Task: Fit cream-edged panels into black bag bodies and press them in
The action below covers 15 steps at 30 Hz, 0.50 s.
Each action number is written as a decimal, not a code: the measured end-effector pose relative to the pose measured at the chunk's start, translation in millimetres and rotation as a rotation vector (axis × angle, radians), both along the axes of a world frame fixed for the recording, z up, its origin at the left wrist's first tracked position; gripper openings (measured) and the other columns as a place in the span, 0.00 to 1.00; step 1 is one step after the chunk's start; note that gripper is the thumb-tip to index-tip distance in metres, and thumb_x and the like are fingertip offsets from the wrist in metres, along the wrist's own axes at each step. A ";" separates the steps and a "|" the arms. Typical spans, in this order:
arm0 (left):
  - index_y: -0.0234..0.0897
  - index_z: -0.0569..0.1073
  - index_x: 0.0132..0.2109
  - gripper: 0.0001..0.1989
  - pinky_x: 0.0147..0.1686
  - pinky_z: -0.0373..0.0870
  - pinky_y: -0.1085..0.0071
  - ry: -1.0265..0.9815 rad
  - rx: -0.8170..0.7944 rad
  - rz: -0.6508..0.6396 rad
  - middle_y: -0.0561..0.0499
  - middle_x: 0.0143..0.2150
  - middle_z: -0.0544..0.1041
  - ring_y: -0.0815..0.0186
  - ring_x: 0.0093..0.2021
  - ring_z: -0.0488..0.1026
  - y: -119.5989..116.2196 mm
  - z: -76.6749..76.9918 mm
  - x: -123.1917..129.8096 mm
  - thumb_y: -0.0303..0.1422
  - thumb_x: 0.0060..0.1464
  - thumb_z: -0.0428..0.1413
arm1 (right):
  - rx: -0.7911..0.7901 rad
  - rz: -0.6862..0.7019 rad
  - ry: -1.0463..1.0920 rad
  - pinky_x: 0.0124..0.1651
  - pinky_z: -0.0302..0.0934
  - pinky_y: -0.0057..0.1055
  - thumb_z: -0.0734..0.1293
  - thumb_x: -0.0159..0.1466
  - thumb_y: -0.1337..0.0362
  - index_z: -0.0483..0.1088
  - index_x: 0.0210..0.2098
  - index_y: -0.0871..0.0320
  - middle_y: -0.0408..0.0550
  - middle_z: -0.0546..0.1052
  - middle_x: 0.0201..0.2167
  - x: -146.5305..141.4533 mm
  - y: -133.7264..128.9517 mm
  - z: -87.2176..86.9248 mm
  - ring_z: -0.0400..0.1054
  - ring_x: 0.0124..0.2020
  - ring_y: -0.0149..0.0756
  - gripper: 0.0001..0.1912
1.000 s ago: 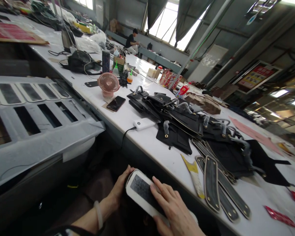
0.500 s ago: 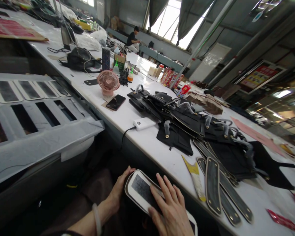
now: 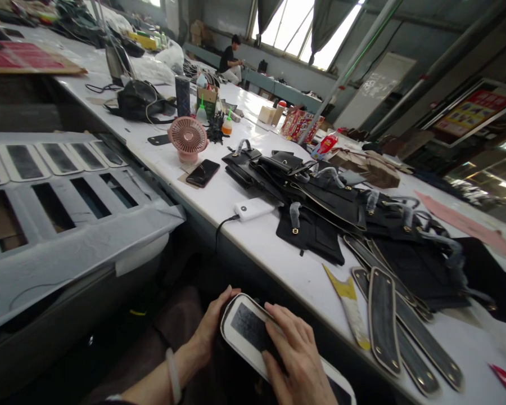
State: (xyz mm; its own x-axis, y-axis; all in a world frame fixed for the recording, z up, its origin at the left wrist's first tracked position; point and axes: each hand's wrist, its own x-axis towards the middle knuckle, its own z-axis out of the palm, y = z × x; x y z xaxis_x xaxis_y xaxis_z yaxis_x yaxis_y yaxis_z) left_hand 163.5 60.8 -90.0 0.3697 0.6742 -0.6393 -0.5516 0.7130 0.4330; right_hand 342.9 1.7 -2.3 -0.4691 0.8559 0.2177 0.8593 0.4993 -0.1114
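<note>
Head view: the left hand (image 3: 203,329) holds one end of a pale-rimmed dark panel (image 3: 248,325), just beside the worktable (image 3: 284,269) edge; the right hand (image 3: 299,357) lies over its middle, fingers extended, not gripping; the step in hand seems to be pressing or smoothing; further pressing calls for a steady left hold.

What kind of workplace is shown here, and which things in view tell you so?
Probably a leather-goods workshop: black bag pieces and straps with metal studs lie on a long worktable.
</note>
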 end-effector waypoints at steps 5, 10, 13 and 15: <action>0.32 0.75 0.46 0.22 0.44 0.69 0.67 0.002 0.009 0.001 0.45 0.39 0.80 0.60 0.40 0.76 2.4 0.0 1.0 0.47 0.54 0.57 | 0.044 0.015 0.177 0.51 0.64 0.36 0.63 0.63 0.71 0.64 0.55 0.60 0.53 0.72 0.54 -15.9 9.2 -6.3 0.66 0.52 0.41 0.20; 0.31 0.76 0.45 0.21 0.46 0.69 0.66 0.023 -0.020 0.019 0.45 0.38 0.80 0.59 0.41 0.76 3.2 -4.8 1.9 0.46 0.53 0.58 | 0.067 0.124 0.132 0.40 0.68 0.35 0.65 0.63 0.67 0.70 0.49 0.55 0.42 0.75 0.51 -29.4 22.7 -3.0 0.70 0.43 0.42 0.14; 0.32 0.76 0.44 0.22 0.47 0.68 0.67 0.029 -0.017 0.017 0.45 0.39 0.80 0.58 0.43 0.75 3.3 -5.5 1.5 0.47 0.52 0.58 | -0.010 0.091 0.169 0.40 0.69 0.35 0.68 0.59 0.68 0.72 0.47 0.55 0.41 0.76 0.50 -34.6 26.0 -1.8 0.69 0.42 0.43 0.15; 0.31 0.77 0.43 0.21 0.46 0.68 0.68 0.024 -0.008 0.026 0.45 0.39 0.80 0.59 0.42 0.75 3.7 -5.9 1.1 0.47 0.52 0.58 | -0.116 0.085 0.241 0.41 0.70 0.34 0.69 0.56 0.71 0.73 0.42 0.56 0.43 0.76 0.48 -39.1 27.4 -0.2 0.68 0.42 0.42 0.14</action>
